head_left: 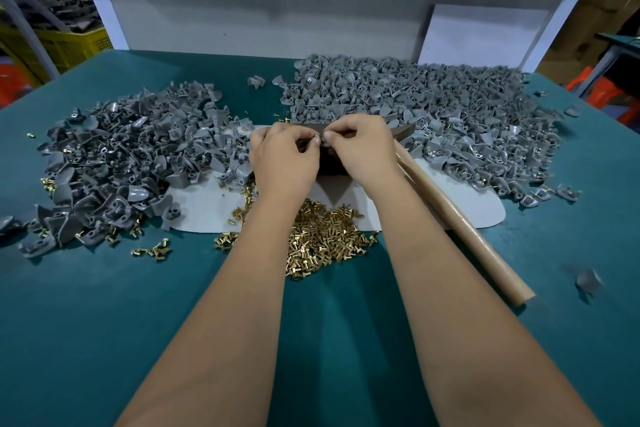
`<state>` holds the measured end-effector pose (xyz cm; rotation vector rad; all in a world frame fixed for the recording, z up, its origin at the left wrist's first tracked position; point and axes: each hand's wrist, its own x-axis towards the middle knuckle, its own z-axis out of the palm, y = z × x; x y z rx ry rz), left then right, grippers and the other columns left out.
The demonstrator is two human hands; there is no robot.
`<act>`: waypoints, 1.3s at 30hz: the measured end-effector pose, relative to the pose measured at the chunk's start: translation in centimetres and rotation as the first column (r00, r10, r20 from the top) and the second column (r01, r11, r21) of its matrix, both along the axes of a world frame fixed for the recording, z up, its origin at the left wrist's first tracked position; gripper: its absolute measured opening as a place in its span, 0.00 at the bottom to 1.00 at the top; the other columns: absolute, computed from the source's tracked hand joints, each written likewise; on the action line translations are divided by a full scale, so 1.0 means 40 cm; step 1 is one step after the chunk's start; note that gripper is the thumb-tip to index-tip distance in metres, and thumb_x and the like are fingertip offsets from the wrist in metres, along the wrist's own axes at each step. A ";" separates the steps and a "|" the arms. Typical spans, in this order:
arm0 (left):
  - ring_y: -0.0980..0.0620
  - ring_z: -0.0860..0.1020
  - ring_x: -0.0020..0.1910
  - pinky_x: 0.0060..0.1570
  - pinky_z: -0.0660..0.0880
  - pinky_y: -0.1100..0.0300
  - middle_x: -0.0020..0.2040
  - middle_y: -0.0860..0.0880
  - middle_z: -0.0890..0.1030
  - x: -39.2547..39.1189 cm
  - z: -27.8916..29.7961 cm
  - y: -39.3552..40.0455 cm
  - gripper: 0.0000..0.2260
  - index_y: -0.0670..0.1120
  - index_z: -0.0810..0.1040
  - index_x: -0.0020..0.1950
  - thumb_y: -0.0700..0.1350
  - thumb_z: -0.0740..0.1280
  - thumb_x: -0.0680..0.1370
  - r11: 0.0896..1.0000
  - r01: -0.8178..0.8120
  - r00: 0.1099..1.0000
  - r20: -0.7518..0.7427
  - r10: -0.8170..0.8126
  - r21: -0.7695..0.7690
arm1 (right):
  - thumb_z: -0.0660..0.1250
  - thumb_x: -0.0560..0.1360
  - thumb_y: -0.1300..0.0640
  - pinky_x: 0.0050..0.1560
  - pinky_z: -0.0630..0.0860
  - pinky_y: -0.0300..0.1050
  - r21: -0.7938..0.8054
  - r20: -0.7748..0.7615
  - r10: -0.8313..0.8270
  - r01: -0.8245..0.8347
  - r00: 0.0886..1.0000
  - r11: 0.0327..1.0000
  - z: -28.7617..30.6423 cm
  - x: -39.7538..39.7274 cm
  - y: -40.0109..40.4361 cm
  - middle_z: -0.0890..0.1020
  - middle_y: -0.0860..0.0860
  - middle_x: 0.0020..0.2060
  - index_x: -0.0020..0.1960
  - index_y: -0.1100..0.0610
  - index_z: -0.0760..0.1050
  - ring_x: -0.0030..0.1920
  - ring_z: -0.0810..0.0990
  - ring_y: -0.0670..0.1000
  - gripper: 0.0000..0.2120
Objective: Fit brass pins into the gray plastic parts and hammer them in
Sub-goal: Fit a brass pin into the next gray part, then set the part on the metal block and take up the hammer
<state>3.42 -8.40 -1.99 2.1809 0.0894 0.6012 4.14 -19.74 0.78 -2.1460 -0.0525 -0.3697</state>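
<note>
Nearest, brass pins [322, 239] are lying heaped on the green table [104, 305], a hammer handle [464, 229] resting just right. Beyond them, the left hand [282, 158] and right hand [363, 149] are pinching one small gray part [318, 140] together. Farther back, gray plastic parts [398, 97] are spreading in piles on both sides.

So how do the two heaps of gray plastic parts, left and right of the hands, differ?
The left heap of gray plastic parts is smaller and lies nearer the person; the right heap of gray plastic parts is bigger and reaches the white back panel. Loose brass pins fringe the left heap's near edge; the right heap shows few. Both rest on the green tabletop.
</note>
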 end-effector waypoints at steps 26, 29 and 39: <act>0.47 0.64 0.62 0.55 0.59 0.60 0.54 0.53 0.81 -0.001 -0.002 0.002 0.06 0.53 0.84 0.51 0.49 0.68 0.78 1.000 -0.014 1.000 0.005 0.014 -0.005 | 0.68 0.75 0.60 0.48 0.74 0.45 -0.146 0.101 -0.088 0.102 0.991 0.984 -0.008 -0.013 0.028 0.80 0.49 0.44 0.41 0.54 0.81 0.45 0.77 0.50 0.05; 0.48 0.64 0.61 0.55 0.57 0.61 0.54 0.53 0.81 -0.002 -0.004 0.002 0.06 0.53 0.84 0.51 0.49 0.68 0.78 1.000 -0.009 1.000 0.010 0.009 -0.005 | 0.68 0.75 0.59 0.47 0.72 0.45 -0.145 0.142 -0.080 0.100 0.987 0.984 -0.019 -0.016 0.025 0.80 0.49 0.44 0.43 0.55 0.82 0.46 0.77 0.50 0.05; 0.48 0.63 0.64 0.59 0.57 0.57 0.58 0.54 0.79 -0.005 -0.006 0.005 0.08 0.53 0.83 0.54 0.51 0.66 0.79 1.000 0.024 0.999 -0.025 -0.024 -0.010 | 0.64 0.78 0.57 0.46 0.74 0.43 -0.206 0.267 -0.417 0.474 0.869 0.856 -0.020 -0.071 -0.087 0.73 0.47 0.48 0.54 0.54 0.78 0.51 0.74 0.50 0.07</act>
